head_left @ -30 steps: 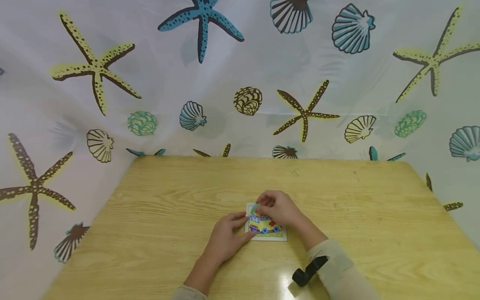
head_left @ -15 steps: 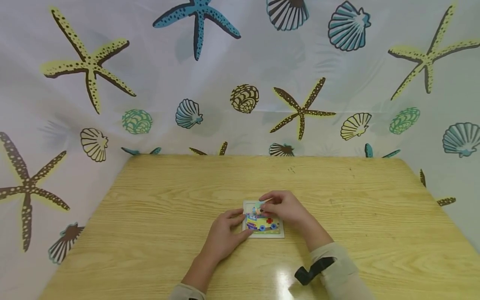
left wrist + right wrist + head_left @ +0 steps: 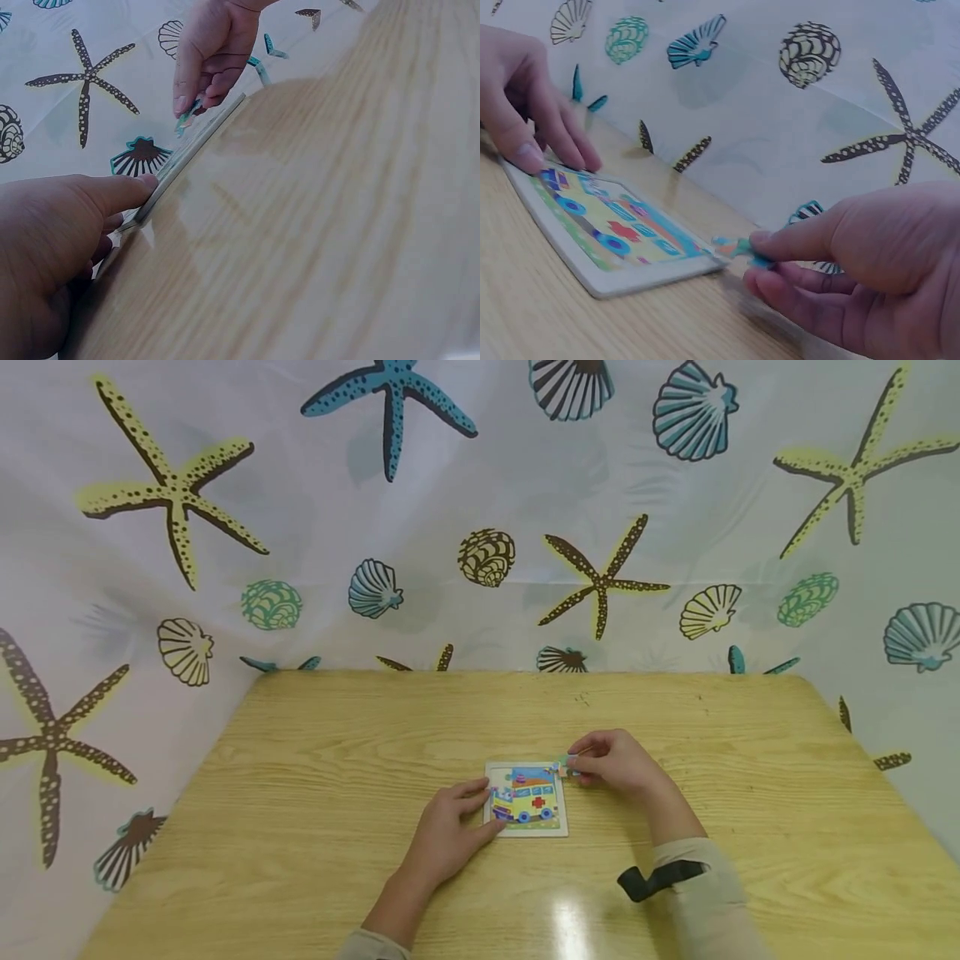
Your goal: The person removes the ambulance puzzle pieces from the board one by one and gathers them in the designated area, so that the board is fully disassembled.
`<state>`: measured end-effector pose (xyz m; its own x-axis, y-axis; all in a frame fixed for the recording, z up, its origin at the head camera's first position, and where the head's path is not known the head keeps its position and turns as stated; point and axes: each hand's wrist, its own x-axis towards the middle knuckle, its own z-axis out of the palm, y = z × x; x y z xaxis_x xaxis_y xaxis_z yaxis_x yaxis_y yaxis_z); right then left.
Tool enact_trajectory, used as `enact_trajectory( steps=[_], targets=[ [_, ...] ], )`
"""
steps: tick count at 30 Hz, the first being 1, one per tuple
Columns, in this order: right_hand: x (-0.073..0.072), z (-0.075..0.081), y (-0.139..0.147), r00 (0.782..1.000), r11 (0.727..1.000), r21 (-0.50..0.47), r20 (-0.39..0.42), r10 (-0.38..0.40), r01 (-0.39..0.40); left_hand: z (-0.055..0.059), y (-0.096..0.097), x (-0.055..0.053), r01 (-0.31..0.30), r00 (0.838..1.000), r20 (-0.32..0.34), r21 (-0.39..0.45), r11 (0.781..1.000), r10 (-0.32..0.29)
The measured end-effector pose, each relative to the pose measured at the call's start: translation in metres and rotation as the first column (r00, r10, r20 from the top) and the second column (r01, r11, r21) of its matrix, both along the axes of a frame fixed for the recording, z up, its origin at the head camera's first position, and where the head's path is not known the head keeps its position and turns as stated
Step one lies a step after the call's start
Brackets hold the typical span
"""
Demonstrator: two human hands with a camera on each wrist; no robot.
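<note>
A small jigsaw puzzle [image 3: 536, 804] in a white frame lies flat on the table, its picture a yellow ambulance with a red cross. The picture's upper left corner shows a pale bare patch. My left hand [image 3: 446, 827] holds the frame's left side, thumb [image 3: 124, 193] at the near corner and fingers along the far side. Just past the puzzle's upper right corner, my right hand [image 3: 618, 764] pinches a small colourful puzzle piece [image 3: 742, 247] between thumb and fingers. The piece is slightly raised, and the fingers hide part of it.
The wooden table [image 3: 360, 735] spreads around the puzzle. A white curtain [image 3: 435, 510] printed with starfish and shells stands behind it and along both sides. A black strap [image 3: 663, 881] with a dark attachment sits on the right sleeve.
My right hand has moved rightward from over the puzzle with the piece in its fingers, uncovering the top of the picture. The left hand stays on the frame.
</note>
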<state>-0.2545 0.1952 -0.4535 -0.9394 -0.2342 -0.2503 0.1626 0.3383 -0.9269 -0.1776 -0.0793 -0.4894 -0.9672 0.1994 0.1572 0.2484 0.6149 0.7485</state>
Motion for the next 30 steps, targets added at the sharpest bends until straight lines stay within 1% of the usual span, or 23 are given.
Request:
enact_trajectory(
  steps=[5,8,10,13,16,18,19,20,22,23,24,26,27,29,30],
  targets=[
    [-0.001,0.000,0.011,0.999,0.998,0.052,-0.012,0.039,-0.038,0.001,-0.003,0.002,-0.011,1.000,-0.003,0.008,1.000,0.011],
    [-0.001,0.003,0.011,0.999,0.996,0.086,-0.025,0.038,-0.035,0.003,-0.004,0.003,-0.018,1.000,0.004,0.010,1.000,0.018],
    [0.000,0.004,0.010,0.998,0.990,0.137,-0.049,0.048,-0.041,0.004,-0.005,0.003,-0.022,1.000,0.004,0.006,1.000,0.022],
    [0.003,0.006,0.007,0.996,0.970,0.241,-0.077,0.046,-0.026,0.003,-0.005,0.002,-0.022,1.000,0.006,0.006,1.000,0.022],
    [0.005,0.007,0.007,0.992,0.933,0.360,-0.115,0.061,-0.015,0.003,-0.004,0.000,-0.010,1.000,0.005,0.006,1.000,0.010],
    [0.005,0.008,0.006,0.988,0.922,0.387,-0.138,0.069,-0.010,0.003,-0.003,-0.001,-0.002,1.000,0.005,0.003,1.000,0.002],
    [0.004,0.009,0.004,0.983,0.919,0.393,-0.160,0.086,-0.016,0.003,-0.003,-0.001,0.001,1.000,0.003,0.000,1.000,-0.001],
    [0.003,0.009,0.002,0.976,0.924,0.381,-0.182,0.116,-0.039,0.004,-0.002,-0.001,0.002,1.000,0.001,-0.003,1.000,-0.002],
    [0.000,0.009,-0.004,0.956,0.939,0.324,-0.220,0.192,-0.114,0.004,-0.002,-0.001,0.001,1.000,-0.003,-0.011,1.000,-0.001],
    [-0.002,0.008,-0.008,0.942,0.943,0.290,-0.237,0.236,-0.163,0.004,-0.002,-0.001,0.000,1.000,-0.003,-0.013,1.000,0.000],
    [-0.004,0.007,-0.013,0.924,0.941,0.257,-0.254,0.286,-0.221,0.004,-0.003,-0.001,0.000,1.000,-0.001,-0.013,1.000,0.000],
    [-0.008,0.004,-0.022,0.881,0.918,0.217,-0.276,0.384,-0.332,0.004,-0.003,0.000,0.002,1.000,0.007,-0.013,1.000,-0.001],
    [-0.009,0.003,-0.026,0.861,0.903,0.210,-0.284,0.422,-0.374,0.004,-0.003,0.000,0.004,1.000,0.013,-0.010,1.000,-0.004],
    [-0.012,0.000,-0.035,0.825,0.874,0.220,-0.295,0.482,-0.433,0.004,-0.004,0.001,0.010,1.000,0.025,-0.004,1.000,-0.010],
    [-0.012,-0.002,-0.039,0.814,0.863,0.228,-0.292,0.502,-0.450,0.003,-0.004,0.002,0.012,0.999,0.031,-0.002,1.000,-0.012]
  ],
)
